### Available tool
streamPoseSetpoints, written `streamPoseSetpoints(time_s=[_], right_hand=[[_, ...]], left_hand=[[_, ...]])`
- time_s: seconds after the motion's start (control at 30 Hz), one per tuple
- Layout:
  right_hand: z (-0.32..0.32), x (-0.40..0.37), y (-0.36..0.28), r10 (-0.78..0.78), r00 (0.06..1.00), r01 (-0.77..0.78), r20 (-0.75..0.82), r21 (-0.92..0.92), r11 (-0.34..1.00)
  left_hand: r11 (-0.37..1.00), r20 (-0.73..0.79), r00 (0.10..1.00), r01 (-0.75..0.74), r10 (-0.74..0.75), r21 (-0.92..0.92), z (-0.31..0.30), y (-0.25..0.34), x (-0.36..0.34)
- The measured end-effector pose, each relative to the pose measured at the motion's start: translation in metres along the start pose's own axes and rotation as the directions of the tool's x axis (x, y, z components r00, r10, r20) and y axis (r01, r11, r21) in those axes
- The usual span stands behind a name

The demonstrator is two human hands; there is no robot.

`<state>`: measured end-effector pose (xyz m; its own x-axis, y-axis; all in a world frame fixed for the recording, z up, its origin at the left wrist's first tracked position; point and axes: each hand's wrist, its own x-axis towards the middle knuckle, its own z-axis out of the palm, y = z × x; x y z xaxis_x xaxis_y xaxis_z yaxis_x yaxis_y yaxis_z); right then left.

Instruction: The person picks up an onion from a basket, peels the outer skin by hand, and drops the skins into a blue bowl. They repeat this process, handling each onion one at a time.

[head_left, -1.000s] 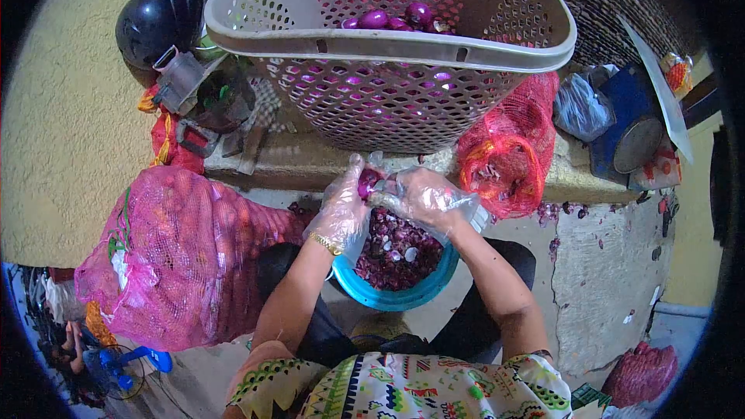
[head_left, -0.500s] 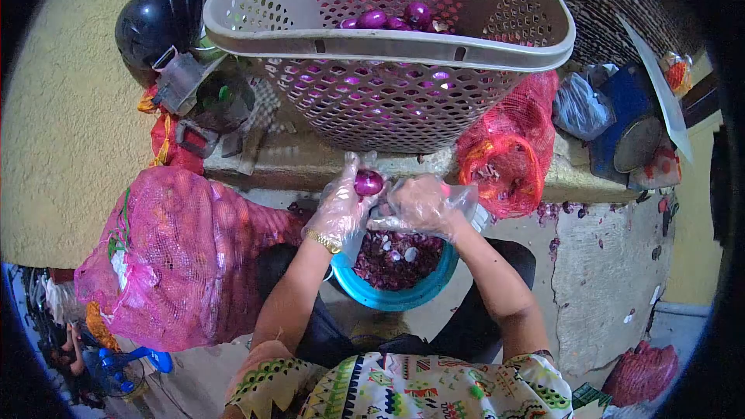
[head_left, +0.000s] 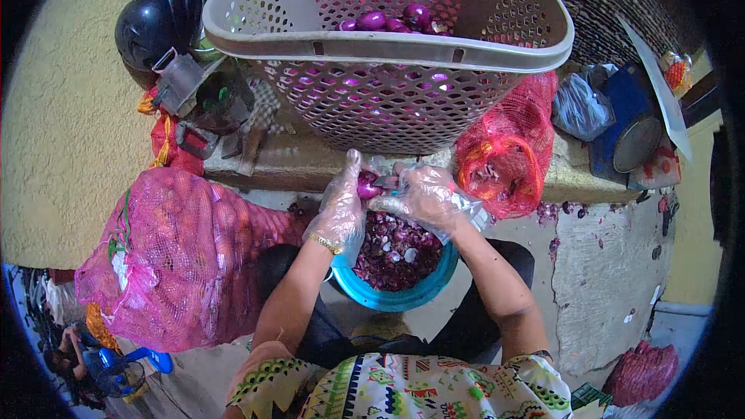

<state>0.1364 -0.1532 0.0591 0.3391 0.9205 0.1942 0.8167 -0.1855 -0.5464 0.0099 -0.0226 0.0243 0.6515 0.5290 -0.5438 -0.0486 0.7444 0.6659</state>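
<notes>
Gloved in clear plastic, my left hand (head_left: pixel 340 206) is closed on a purple onion (head_left: pixel 367 185), its thumb pointing up. My right hand (head_left: pixel 425 199), in the same kind of glove, grips a small knife (head_left: pixel 386 181); a short grey blade shows against the onion, and the handle is mostly hidden in the fingers. Both hands are over a turquoise basin (head_left: pixel 388 300) holding dark purple onion skins (head_left: pixel 396 260) and a few pale cut pieces.
A large perforated basket (head_left: pixel 372 50) with peeled onions stands ahead on a ledge. A full pink mesh sack (head_left: pixel 182 256) sits at my left. An opened red mesh sack (head_left: pixel 508 171) is right of the basket. Another person (head_left: pixel 70 353) appears at far lower left.
My right hand has turned and brought the knife blade against the onion. My left hand has shifted slightly, with the onion lower between the hands.
</notes>
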Motion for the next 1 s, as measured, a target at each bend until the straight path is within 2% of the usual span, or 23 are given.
streamPoseSetpoints(time_s=[0.33,0.53,0.63,0.77,0.83,1.0], right_hand=[[0.005,0.001,0.001,0.026,0.998,-0.026,0.062,-0.001,1.0],[0.007,0.001,0.001,-0.027,0.998,0.028,0.055,-0.015,0.999],[0.014,-0.001,0.007,-0.063,0.994,0.069,0.087,-0.071,0.995],[0.017,-0.002,0.008,-0.113,0.977,0.14,0.18,-0.143,0.98],[0.024,-0.002,0.014,-0.176,0.94,0.235,0.291,-0.183,0.955],[0.032,-0.006,0.019,-0.239,0.896,0.316,0.374,-0.157,0.936]], left_hand=[[0.999,-0.032,0.999,0.026,-0.025,0.045,-0.004,-0.002,0.005],[0.999,0.031,0.999,-0.024,0.023,0.035,-0.003,-0.002,0.003],[0.998,-0.027,0.999,-0.033,0.034,0.05,0.002,0.0,-0.002],[0.998,-0.078,0.997,0.028,-0.023,0.061,0.003,0.005,-0.001],[0.993,-0.101,0.995,-0.004,-0.007,-0.114,0.006,0.004,-0.001],[0.995,-0.129,0.992,-0.008,-0.006,-0.104,0.005,0.009,-0.005]])
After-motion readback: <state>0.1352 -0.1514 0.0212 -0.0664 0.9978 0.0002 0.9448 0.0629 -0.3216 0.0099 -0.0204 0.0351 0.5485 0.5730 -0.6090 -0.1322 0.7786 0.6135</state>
